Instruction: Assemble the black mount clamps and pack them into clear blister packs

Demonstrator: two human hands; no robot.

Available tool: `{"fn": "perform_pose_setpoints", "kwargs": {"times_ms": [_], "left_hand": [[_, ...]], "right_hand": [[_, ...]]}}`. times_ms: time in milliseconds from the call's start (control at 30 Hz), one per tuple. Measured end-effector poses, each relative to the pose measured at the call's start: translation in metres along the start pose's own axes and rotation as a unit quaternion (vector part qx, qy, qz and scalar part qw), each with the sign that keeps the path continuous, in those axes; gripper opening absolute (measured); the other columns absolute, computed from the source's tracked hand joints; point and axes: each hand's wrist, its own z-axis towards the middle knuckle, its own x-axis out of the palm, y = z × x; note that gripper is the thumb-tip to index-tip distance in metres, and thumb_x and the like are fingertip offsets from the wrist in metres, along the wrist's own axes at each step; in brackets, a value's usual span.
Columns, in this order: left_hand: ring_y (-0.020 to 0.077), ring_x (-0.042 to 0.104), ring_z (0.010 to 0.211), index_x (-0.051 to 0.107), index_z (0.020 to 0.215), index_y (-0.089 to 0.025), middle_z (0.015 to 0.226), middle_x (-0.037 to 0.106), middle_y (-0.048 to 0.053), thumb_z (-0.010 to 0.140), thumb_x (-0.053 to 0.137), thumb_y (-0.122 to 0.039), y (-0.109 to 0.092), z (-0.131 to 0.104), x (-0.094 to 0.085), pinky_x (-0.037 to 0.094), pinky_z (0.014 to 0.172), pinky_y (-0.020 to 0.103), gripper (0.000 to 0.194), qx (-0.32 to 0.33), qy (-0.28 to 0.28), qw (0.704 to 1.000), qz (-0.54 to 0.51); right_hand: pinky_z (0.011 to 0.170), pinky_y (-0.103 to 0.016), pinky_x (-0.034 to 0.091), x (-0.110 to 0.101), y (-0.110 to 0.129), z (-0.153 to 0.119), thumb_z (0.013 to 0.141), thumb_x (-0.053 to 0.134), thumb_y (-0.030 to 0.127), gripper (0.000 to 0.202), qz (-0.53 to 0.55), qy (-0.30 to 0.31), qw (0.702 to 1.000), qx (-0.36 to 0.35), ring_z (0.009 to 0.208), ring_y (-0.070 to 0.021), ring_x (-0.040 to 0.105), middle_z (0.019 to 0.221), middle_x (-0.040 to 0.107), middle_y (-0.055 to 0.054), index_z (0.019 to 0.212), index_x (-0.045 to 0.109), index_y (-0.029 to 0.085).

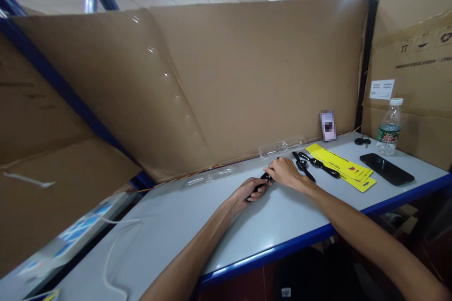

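Note:
Both hands are closed on a black two-handled tool [267,177], which looks like a spokeshave, held just over the grey table [190,225]. My left hand [250,189] wraps round its near handle. My right hand [284,170] covers the far end, so that handle is mostly hidden. Two more black spokeshaves lie right of my right hand: one [303,167] on the bare table, the other [319,164] partly across yellow cards [339,164]. Behind my hands are two clear plastic blister shells [282,147], lying by the cardboard wall.
A black phone [386,168], keys [362,141] and a water bottle [388,129] sit at the right end. Cardboard [254,80] walls the back. A small blurred upright item [328,126] leans there. A white cable [109,254] runs along the left; a blue rail [275,249] edges the front.

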Motion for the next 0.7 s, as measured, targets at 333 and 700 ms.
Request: {"fn": "perform_pose_setpoints", "kwargs": {"times_ms": [333, 700], "left_hand": [[0.0017, 0.018, 0.036, 0.061, 0.088, -0.010, 0.054, 0.037, -0.010, 0.082, 0.063, -0.031, 0.0000, 0.0006, -0.0004, 0.005, 0.035, 0.019, 0.022, -0.007, 0.000, 1.000, 0.000], [0.0015, 0.018, 0.036, 0.061, 0.088, -0.010, 0.054, 0.038, -0.010, 0.083, 0.062, -0.030, -0.0001, 0.0003, 0.0014, 0.006, 0.035, 0.018, 0.021, -0.003, -0.004, 1.000, -0.005]], "right_hand": [[0.062, -0.026, 0.037, -0.0029, 0.0018, -0.0022, 0.098, 0.051, 0.044, 0.040, -0.021, -0.003, 1.000, -0.002, 0.081, -0.0216, 0.070, 0.091, 0.077, -0.014, 0.090, 0.080, 0.018], [0.064, -0.025, 0.038, -0.0040, 0.0034, -0.0024, 0.098, 0.052, 0.042, 0.038, -0.018, 0.002, 1.000, 0.011, 0.083, -0.0219, 0.070, 0.092, 0.077, -0.015, 0.090, 0.080, 0.017]]}}
